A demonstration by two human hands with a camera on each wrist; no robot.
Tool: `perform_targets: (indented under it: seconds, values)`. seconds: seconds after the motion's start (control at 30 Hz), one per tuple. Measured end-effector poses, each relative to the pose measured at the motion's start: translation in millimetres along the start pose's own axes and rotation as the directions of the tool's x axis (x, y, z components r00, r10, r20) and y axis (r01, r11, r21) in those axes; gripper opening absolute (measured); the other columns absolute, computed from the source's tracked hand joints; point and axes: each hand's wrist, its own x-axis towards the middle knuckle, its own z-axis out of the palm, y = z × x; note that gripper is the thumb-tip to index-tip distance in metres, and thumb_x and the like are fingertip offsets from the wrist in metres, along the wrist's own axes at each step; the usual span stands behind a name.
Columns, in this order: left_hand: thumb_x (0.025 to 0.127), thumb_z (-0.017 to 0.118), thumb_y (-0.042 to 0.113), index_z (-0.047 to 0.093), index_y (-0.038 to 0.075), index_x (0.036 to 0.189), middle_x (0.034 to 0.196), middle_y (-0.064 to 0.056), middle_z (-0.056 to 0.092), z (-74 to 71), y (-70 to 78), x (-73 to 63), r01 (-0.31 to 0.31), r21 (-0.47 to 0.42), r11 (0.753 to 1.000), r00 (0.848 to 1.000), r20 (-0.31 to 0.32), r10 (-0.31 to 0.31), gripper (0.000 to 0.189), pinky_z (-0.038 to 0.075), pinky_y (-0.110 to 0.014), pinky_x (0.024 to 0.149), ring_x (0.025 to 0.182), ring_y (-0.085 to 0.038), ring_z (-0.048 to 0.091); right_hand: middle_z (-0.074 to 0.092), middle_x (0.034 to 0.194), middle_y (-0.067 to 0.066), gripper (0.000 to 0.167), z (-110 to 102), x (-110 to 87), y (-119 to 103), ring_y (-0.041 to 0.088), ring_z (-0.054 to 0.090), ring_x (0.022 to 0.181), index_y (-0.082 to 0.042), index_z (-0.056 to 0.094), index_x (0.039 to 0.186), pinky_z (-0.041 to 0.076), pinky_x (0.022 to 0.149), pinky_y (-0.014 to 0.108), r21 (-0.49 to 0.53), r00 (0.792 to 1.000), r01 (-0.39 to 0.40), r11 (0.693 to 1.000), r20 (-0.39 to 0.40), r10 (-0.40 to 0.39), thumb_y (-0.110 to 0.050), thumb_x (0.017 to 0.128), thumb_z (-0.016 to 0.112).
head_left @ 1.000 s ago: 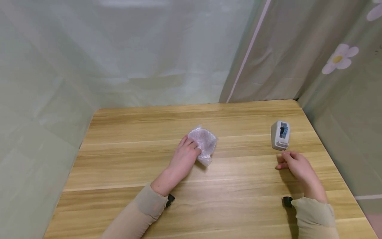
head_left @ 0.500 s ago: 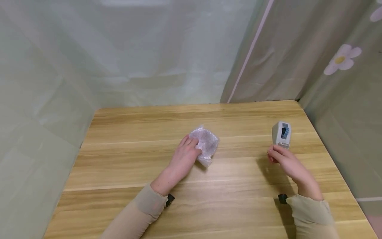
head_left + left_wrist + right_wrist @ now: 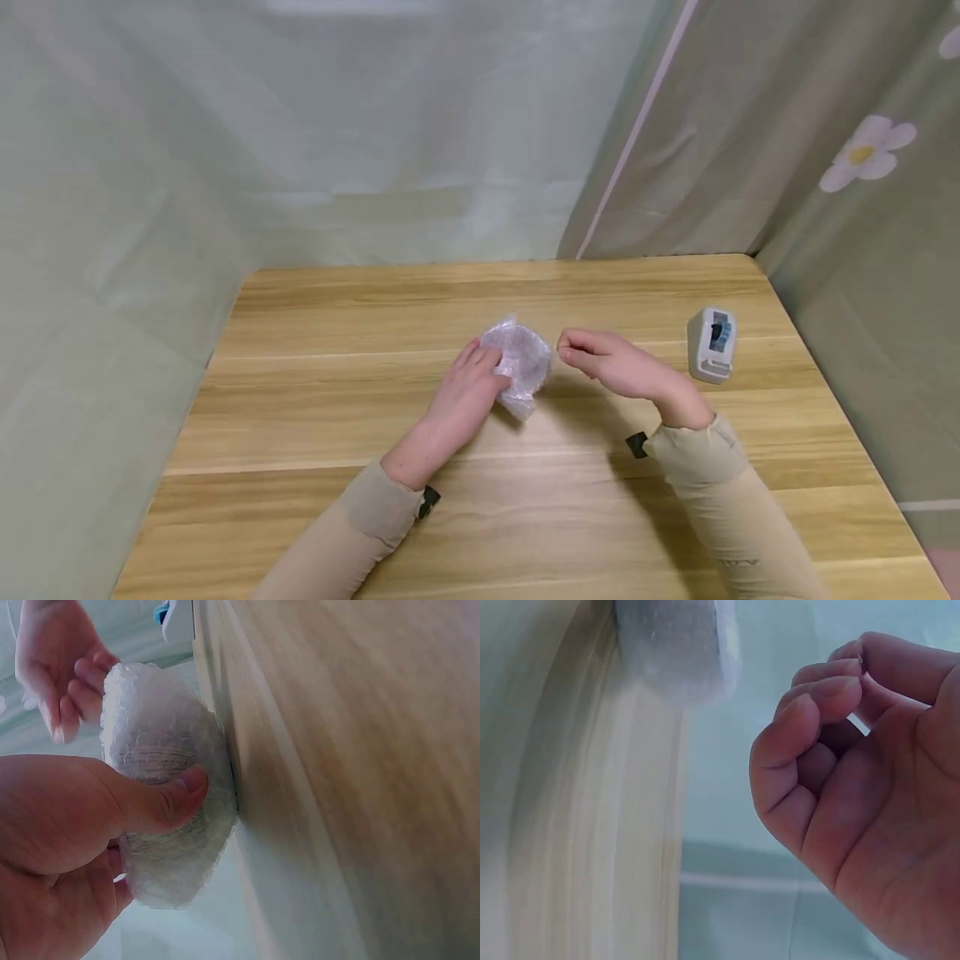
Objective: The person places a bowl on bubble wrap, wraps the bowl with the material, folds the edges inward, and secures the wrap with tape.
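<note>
A bundle of bubble wrap [image 3: 527, 357] stands on the wooden table, with a round, ridged thing showing dimly through the plastic [image 3: 161, 763]. My left hand [image 3: 467, 392] grips its left side; in the left wrist view the thumb lies across the near face and the fingers go behind. Just right of the bundle, my right hand [image 3: 611, 360] is raised over the table, thumb and index fingertips pinched together. The right wrist view shows the other fingers of that hand [image 3: 855, 757] curled. A strip of clear tape seems to be in the pinch, barely visible.
A white tape dispenser [image 3: 711, 346] with a blue roll stands at the right of the wooden table [image 3: 337, 400]. Pale curtains [image 3: 420, 150] hang behind the table and along both sides.
My right hand has come away from the front of the tape dispenser and moved left to beside the bubble wrap bundle. My left hand has kept its grip in place.
</note>
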Motion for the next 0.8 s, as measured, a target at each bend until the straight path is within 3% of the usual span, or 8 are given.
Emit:
perform_targets:
  seconds: [0.27, 0.5, 0.67, 0.8]
  values:
    - [0.094, 0.078, 0.004, 0.084, 0.012, 0.112, 0.122, -0.01, 0.062, 1.6, -0.9, 0.5, 0.007, -0.017, 1.0, 1.0, -0.001, -0.007, 0.021, 0.021, -0.049, 0.131, 0.126, -0.029, 0.057, 0.053, 0.074, -0.003, 0.021, 12, 45.9, -25, 0.015, 0.051, 0.066, -0.01, 0.066, 0.101, 0.046, 0.065, 0.035, -0.212, 0.992, 0.025, 0.977, 0.124, 0.001, -0.024, 0.112, 0.054]
    - [0.093, 0.077, 0.001, 0.084, 0.012, 0.111, 0.125, -0.013, 0.06, 0.5, -0.2, -0.4, -0.016, 0.037, 0.999, 1.0, -0.026, 0.017, 0.022, 0.026, -0.051, 0.129, 0.128, -0.032, 0.055, 0.06, 0.08, 0.001, 0.021, 23, 75.2, -39, 0.019, 0.058, 0.077, -0.014, 0.065, 0.093, 0.05, 0.074, 0.037, -0.468, 0.976, -0.028, 0.883, 0.18, 0.127, -0.021, 0.11, 0.055]
    - [0.094, 0.075, 0.001, 0.084, 0.015, 0.108, 0.127, -0.013, 0.058, 0.4, -0.5, -0.3, -0.022, 0.068, 0.997, 0.999, -0.037, 0.024, 0.022, 0.028, -0.051, 0.129, 0.129, -0.032, 0.053, 0.065, 0.088, 0.001, 0.016, 30, 84.7, -45, 0.02, 0.06, 0.082, -0.018, 0.065, 0.089, 0.052, 0.076, 0.039, -0.545, 0.966, -0.075, 0.835, 0.168, 0.197, -0.016, 0.102, 0.057]
    - [0.093, 0.075, 0.001, 0.084, 0.015, 0.105, 0.125, -0.013, 0.057, 1.1, -0.5, -0.3, -0.021, 0.065, 0.998, 0.999, -0.046, 0.024, 0.02, 0.029, -0.051, 0.128, 0.128, -0.033, 0.053, 0.07, 0.096, 0.001, 0.013, 34, 88.1, -48, 0.021, 0.063, 0.088, -0.018, 0.07, 0.094, 0.055, 0.079, 0.041, -0.581, 0.957, -0.113, 0.806, 0.153, 0.245, -0.016, 0.099, 0.058]
